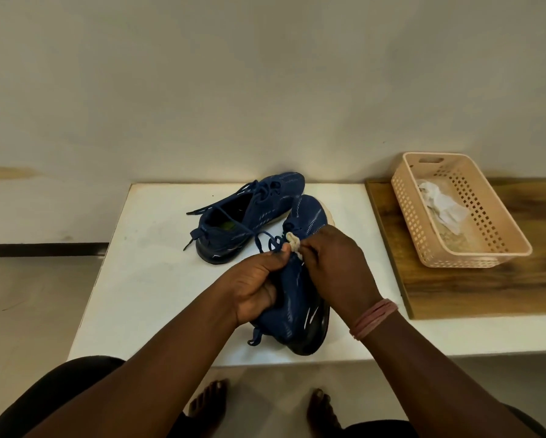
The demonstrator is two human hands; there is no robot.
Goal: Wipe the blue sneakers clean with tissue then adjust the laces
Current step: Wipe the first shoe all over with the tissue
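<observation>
— Bare feet (208,403) and dark-clad knees sit closest to us, below the table edge. What carries everything else?

— The white table (158,279), with a wooden board (486,289) laid on its right part. On that board stands a peach slotted basket (499,245) holding crumpled tissue (442,202).

— And the sneakers?

— Two blue ones. The far sneaker (259,213) rests on the table toward the wall, laces loose and trailing left. The near sneaker (297,298) lies in front of it, toe pointing away, held between both hands.

— How are the hands set?

— The left hand (252,289) curls round the near sneaker's collar side, fingers gripping the fabric and, it seems, a lace (265,243). The right hand (335,263), a pink band (372,317) on its wrist, pinches a small pale wad of tissue (292,240) against the lace area.

— What might go wrong?

— I judge the wad is tiny and could shred or slip among the eyelets. Tugging the lace while wiping might pull it unevenly, or drag the sneaker off the near edge, since its heel sits close to it.

— Any brand or writing?

— None readable; only pale streaks on the uppers.
</observation>
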